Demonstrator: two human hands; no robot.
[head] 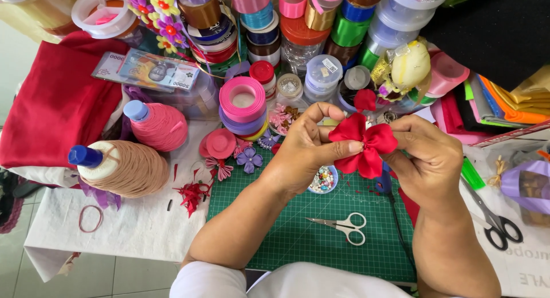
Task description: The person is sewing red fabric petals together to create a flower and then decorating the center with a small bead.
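I hold a red ribbon flower [364, 144] in both hands.
My left hand [303, 152] and right hand [427, 155] pinch its petals from each side, above the green cutting mat [321, 235].

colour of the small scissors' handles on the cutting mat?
White handles on the small scissors, lying on the green cutting mat. Head view.

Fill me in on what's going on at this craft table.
A person holds a red ribbon flower up over a green cutting mat, the left hand and right hand both pinching its petals. Small white-handled scissors lie open on the mat, beside a little bowl of beads. Spools of ribbon and two cones of thread crowd the table behind and to the left.
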